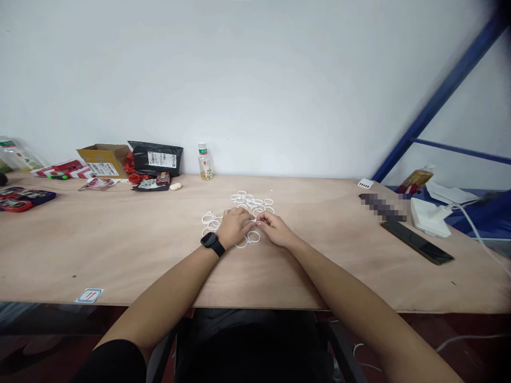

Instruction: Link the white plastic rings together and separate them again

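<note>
Several thin white rings (pixel 254 236), some with a small knob on the rim and some seeming linked, lie around my hands on the wooden table. My left hand (pixel 235 224), with a black watch (pixel 213 243) on its wrist, is closed in a pinch at a small white part of a ring (pixel 254 219). Facing it, my right hand (pixel 275 227) pinches the same white part between thumb and forefinger. The fingertips of both hands nearly meet and hide most of that piece. More rings (pixel 207 218) lie to the left, partly behind my left hand.
Along the wall at the back stand a bottle (pixel 205 162), a black parcel bag (pixel 155 158) and an open cardboard box (pixel 104 159). To the right lie a phone (pixel 417 242) and a white stand (pixel 431 218). A numbered label (pixel 90 296) marks the table's front edge.
</note>
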Available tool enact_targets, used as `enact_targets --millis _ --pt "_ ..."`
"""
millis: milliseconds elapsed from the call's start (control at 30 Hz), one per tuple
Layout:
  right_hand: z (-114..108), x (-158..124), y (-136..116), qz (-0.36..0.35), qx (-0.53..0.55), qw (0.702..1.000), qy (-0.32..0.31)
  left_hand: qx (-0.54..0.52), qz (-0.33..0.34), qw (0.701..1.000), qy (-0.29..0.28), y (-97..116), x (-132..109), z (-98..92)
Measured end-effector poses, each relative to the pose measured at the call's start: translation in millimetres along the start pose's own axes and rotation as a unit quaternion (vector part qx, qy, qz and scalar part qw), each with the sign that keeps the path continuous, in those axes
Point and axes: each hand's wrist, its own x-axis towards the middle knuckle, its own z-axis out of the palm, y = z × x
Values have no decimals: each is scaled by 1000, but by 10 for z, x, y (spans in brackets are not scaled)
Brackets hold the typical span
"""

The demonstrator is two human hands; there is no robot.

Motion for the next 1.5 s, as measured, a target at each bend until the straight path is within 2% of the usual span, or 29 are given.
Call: enact_targets --millis 133,300,567,833,1267,1500 --pt "2 -16 -26 20 13 1000 -4 -14 3 1000 -14 -1 9 1" --pt "1 -21 -22 38 -5 999 1 1 41 999 -31 17 8 2" --pt "-24 -36 -76 28 -39 999 10 11 60 998 -32 45 -8 -3" --pt "-41 -38 -115 38 -50 998 -12 -4 63 997 -41 60 -14 7" --pt "-23 -8 -74 -25 -136 990 2 -11 63 997 -37 113 -7 -2" --pt "-43 11 33 -32 -90 995 14 -40 32 998 -22 101 -2 -12"
